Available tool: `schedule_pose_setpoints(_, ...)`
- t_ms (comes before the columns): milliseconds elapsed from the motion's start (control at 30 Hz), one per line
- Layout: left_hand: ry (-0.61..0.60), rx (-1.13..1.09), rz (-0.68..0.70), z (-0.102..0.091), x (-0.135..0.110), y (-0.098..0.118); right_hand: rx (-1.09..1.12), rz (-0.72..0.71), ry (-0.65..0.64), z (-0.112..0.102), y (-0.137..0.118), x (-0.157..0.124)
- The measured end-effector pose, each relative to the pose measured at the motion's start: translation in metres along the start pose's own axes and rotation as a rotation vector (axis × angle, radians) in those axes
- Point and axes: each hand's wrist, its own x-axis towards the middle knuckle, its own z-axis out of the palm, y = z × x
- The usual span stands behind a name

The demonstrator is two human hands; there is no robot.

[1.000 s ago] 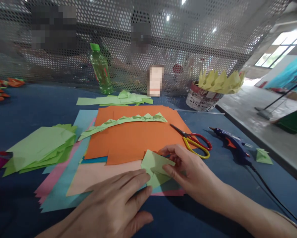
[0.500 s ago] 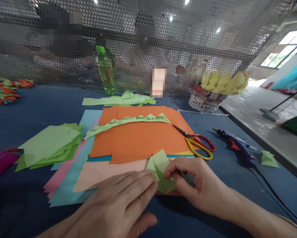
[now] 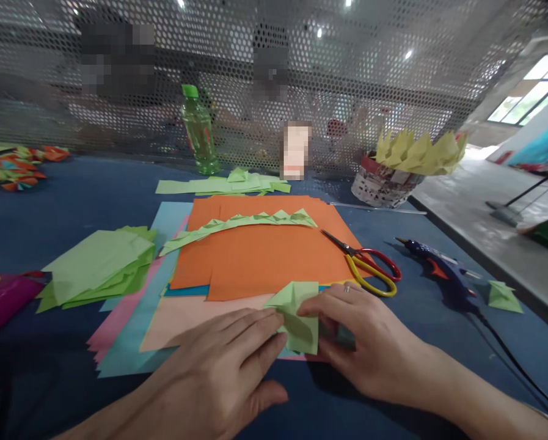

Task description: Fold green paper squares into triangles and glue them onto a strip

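A small light green folded paper piece [image 3: 295, 318] lies on the peach sheet [image 3: 186, 318] near the table's front edge. My left hand [image 3: 219, 373] rests flat with its fingertips pressing the piece's left side. My right hand [image 3: 369, 348] lies on the piece's right side, fingers bent and pressing a fold down. Behind them is a stack of orange paper [image 3: 264, 256] with a strip of joined green folded triangles [image 3: 237, 225] lying across it.
Red and yellow scissors [image 3: 369, 269] and a blue glue gun [image 3: 443, 269] with its cable lie to the right. A pile of green squares [image 3: 94, 269] is at left, more green paper [image 3: 223, 183] and a green bottle [image 3: 200, 131] at the back, a basket with yellow paper points [image 3: 393, 171] at right.
My right hand has folded the green piece's raised flap down and now presses it flatter. My left hand stayed pressing on its left side. The view shifted slightly.
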Motion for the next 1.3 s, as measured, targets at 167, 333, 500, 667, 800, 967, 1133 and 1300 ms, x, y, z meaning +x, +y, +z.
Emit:
schedule_pose_setpoints(167,0.008,-0.014,0.001,-0.002,0.002,0.003,0.033,-0.063,-0.072,-0.003,0.010,0.002)
schedule_pose_setpoints(333,-0.027,-0.045,-0.026,-0.005,-0.002,0.003,0.125,-0.098,-0.077,-0.003,0.006,0.003)
schedule_pose_setpoints(500,-0.076,-0.086,-0.026,-0.006,-0.004,0.000,0.138,-0.020,-0.092,-0.002,0.006,0.004)
schedule_pose_setpoints(667,-0.097,-0.089,-0.023,-0.006,-0.004,0.000,0.126,0.083,-0.064,0.005,0.008,0.006)
schedule_pose_setpoints(800,-0.087,-0.078,-0.009,-0.008,-0.006,-0.001,0.072,0.162,0.009,0.014,0.003,0.005)
schedule_pose_setpoints(967,-0.068,-0.060,-0.001,-0.009,-0.003,0.000,-0.005,0.187,0.041,0.021,0.000,0.004)
schedule_pose_setpoints(1133,-0.017,-0.065,0.028,-0.006,0.001,0.002,-0.049,0.170,0.050,0.023,-0.001,0.005)
schedule_pose_setpoints(1300,-0.020,-0.063,0.041,-0.008,0.002,0.002,-0.088,0.161,0.031,0.022,-0.005,0.003)
